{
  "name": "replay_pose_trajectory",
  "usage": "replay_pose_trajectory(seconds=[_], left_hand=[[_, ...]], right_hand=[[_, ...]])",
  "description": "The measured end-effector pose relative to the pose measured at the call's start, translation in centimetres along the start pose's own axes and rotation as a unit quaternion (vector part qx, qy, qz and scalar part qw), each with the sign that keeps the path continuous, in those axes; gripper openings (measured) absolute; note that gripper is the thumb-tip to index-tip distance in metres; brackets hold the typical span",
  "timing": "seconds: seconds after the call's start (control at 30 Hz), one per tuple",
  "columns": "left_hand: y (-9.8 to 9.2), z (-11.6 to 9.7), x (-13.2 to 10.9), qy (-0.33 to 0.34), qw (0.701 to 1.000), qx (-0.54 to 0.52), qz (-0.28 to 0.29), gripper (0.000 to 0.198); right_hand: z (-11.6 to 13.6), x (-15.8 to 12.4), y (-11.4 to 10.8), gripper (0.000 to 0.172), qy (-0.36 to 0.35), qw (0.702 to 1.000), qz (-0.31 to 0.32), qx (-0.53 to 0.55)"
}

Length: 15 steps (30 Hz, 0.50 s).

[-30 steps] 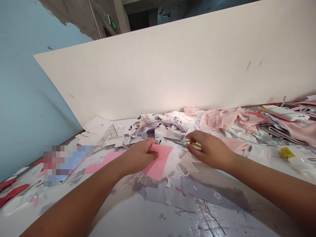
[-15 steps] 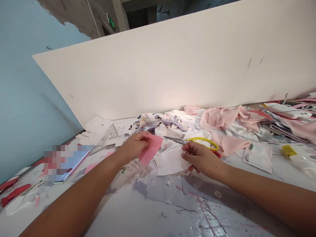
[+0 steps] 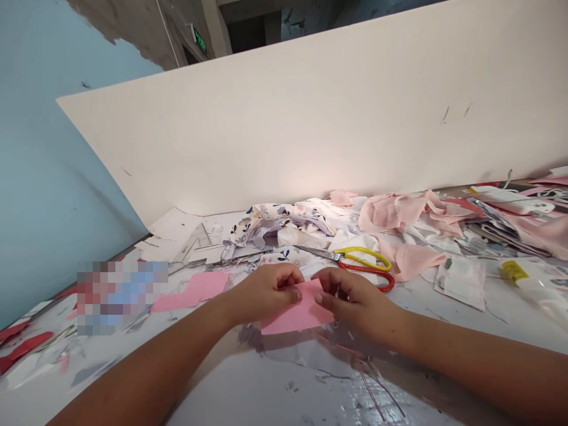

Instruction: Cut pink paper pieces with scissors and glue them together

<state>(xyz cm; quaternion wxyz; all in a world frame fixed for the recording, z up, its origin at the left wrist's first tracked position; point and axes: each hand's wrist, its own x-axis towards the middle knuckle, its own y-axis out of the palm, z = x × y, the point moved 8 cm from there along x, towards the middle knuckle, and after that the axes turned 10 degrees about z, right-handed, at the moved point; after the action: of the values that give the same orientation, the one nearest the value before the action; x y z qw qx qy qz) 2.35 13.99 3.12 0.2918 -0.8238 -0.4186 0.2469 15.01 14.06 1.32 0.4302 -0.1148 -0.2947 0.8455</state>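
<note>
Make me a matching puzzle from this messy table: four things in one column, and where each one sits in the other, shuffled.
Things:
1 pink sheet
2 scissors
3 flowered cloth
4 yellow-capped bottle

Places:
A far right of the table
B pinched between left hand and right hand
C heaped near the white board, behind the scissors' blades
D lying flat just behind the hands

Pairs: 1-B, 2-D, 3-C, 4-A.
</note>
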Motion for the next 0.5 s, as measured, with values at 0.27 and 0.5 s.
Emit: replay_pose_trajectory(seconds=[0.27,0.5], left_hand=[[0.0,-0.7,-0.1,0.057,0.982,0.141,-0.114,0.017],[0.6,1.0,0.2,0.070,0.976,0.138,-0.155,0.016]], right_hand=[[-1.9,0.5,-1.1,0.011,0.030,0.994,-0.085,0.054],[-1.9,0.4,-0.5,0.005,-0.003,0.983,-0.050,-0.176]])
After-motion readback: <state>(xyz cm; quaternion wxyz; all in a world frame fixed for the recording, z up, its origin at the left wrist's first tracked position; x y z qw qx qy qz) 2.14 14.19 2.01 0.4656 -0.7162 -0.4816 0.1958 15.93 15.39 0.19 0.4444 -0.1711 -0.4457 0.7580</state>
